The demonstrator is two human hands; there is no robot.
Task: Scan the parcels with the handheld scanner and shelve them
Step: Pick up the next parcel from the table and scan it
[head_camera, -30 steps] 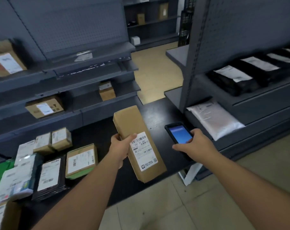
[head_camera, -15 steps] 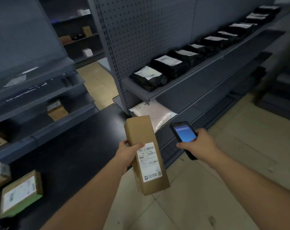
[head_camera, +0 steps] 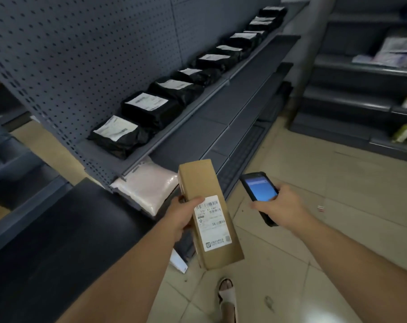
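Observation:
A long brown cardboard parcel (head_camera: 205,197) with a white barcode label is gripped at its left side by my left hand (head_camera: 182,215), held tilted over the floor. To its right, my right hand (head_camera: 280,207) holds the black handheld scanner (head_camera: 258,190), its blue screen lit and facing up. Scanner and parcel are apart, about a hand's width between them. Beyond them a grey shelf (head_camera: 165,134) carries a row of several black bagged parcels (head_camera: 121,134) with white labels.
A white padded bag (head_camera: 146,190) lies on the lower shelf just left of the parcel. A black table (head_camera: 58,241) fills the lower left. Grey shelving (head_camera: 361,66) with some items stands at the right. My sandalled foot (head_camera: 227,297) is on the tiled floor.
My view has swung right, away from the table of parcels toward the shelf aisle. Both hands keep their holds on the parcel and the scanner.

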